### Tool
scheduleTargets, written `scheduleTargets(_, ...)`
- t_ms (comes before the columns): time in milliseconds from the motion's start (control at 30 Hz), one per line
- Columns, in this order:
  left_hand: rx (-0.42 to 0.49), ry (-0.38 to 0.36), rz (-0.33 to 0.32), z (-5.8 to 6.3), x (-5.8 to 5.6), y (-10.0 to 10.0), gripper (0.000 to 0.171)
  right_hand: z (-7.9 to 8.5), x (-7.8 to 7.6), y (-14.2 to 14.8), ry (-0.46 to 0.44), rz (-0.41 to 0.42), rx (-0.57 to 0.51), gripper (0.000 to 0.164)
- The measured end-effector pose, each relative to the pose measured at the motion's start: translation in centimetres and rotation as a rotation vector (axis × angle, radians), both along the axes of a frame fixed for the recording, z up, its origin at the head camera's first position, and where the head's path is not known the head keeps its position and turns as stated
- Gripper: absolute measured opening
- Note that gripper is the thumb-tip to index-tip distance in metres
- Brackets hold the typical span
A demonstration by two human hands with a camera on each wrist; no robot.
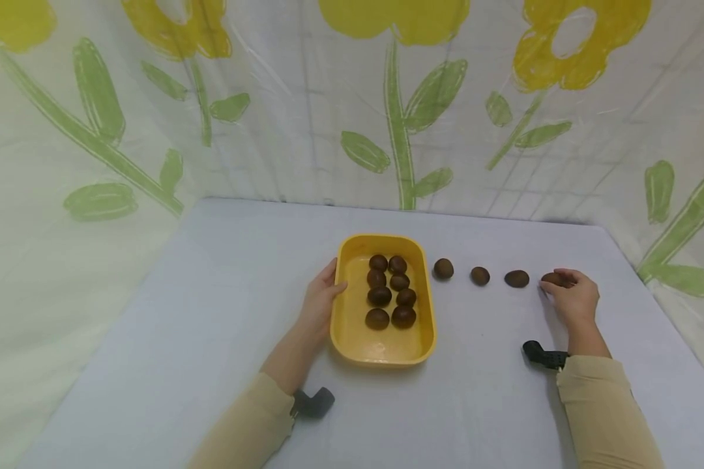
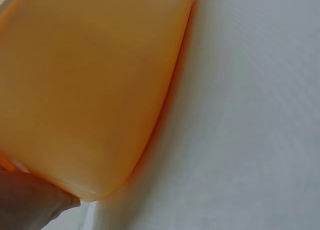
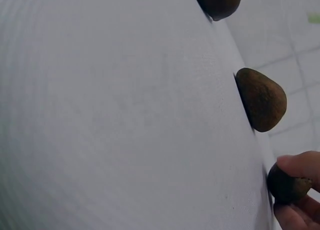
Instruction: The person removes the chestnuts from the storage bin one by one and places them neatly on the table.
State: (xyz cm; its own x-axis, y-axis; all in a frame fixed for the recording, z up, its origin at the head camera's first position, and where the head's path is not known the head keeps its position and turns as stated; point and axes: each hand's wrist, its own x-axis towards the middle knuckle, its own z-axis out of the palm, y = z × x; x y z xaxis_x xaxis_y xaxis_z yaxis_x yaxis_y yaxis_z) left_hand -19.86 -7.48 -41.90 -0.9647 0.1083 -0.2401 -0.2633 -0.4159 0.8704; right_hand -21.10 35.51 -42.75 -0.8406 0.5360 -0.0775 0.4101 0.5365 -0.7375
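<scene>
My left hand (image 1: 319, 299) grips the left side of a yellow plastic tray (image 1: 382, 355), thumb over the rim and fingers along the outside. Two columns of brown kiwis (image 1: 379, 296) lie in it. The left wrist view is mostly filled by the tray's outer wall (image 2: 95, 89). At the right of the table, my right hand (image 1: 576, 301) pinches a kiwi (image 3: 287, 185) between thumb and fingers, close against the white surface. That kiwi is at the right end of a row with three others: one by the tray (image 1: 443, 269), a middle one (image 1: 480, 276) and the nearest (image 1: 517, 279).
A white cloth covers the table (image 1: 211, 293). Behind it hangs a pale sheet (image 1: 305, 130) with yellow flowers and green leaves. Dark wrist-worn devices sit at the left wrist (image 1: 315, 404) and right wrist (image 1: 544, 355).
</scene>
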Motion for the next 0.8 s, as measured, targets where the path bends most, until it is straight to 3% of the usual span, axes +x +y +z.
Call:
scheduleTargets(367, 0.005, 0.002, -0.006, 0.0, 0.2, 0.0, 0.060, 0.1, 0.0, 0.3, -0.009, -0.006, 0.015, 0.052)
scheduleTargets(667, 0.006, 0.001, 0.005, 0.1, 0.1, 0.0, 0.060, 2.0, 0.0, 0.3, -0.054, 0.039, -0.014, 0.059)
scheduleTargets(800, 0.014, -0.006, 0.010, 0.1, 0.1, 0.1, 0.060, 3.1, -0.3, 0.1, -0.025, 0.043, -0.022, 0.065)
